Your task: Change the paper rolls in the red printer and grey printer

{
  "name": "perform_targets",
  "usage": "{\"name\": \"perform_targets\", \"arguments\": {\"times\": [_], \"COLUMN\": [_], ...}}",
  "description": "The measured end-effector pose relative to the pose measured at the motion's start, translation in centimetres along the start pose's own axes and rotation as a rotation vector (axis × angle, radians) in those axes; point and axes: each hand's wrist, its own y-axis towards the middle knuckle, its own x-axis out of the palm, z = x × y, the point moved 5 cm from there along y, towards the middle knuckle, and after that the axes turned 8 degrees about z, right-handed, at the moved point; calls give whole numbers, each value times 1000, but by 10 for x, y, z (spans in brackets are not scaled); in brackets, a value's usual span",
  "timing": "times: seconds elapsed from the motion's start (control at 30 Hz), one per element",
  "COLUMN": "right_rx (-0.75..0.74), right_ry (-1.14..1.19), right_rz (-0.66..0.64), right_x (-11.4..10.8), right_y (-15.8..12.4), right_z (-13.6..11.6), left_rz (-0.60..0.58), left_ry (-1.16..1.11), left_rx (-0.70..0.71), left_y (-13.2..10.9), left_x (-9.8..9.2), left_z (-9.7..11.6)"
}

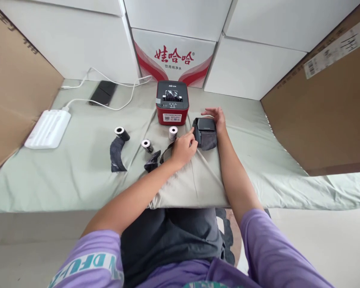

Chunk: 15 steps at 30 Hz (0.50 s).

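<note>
A small black portable printer [206, 124] rests on the cloth between my hands, with a dark strip of paper [209, 141] hanging over its front. My left hand [183, 151] is at its left side, index finger stretched to the printer's edge and the other fingers loosely bent. Along the right side and back corner lies my right hand [217, 119], its fingers spread. A pale paper roll [173, 133] stands just behind my left hand. Partly hidden by that hand and forearm are dark, curled strips of paper [153, 161].
Behind stands a red and black printer [173, 114]. Further left are two black paper rolls [122, 134] [147, 146], one with a strip unrolled, a phone [103, 93] and a white power bank [48, 129] with a cable. Cardboard boxes [321, 104] flank both sides; white boxes [174, 18] line the back.
</note>
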Motion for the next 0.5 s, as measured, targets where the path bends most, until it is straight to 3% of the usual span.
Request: {"name": "perform_targets", "arguments": {"times": [0.27,0.5], "right_rx": [-42,-97], "right_ry": [-5,-2], "right_rz": [55,197], "right_x": [-3,-13], "right_y": [2,4], "right_z": [1,4], "left_rz": [35,57], "left_ry": [-17,-17], "left_rx": [16,26], "left_y": [0,0], "left_x": [-1,0], "left_z": [1,-2]}}
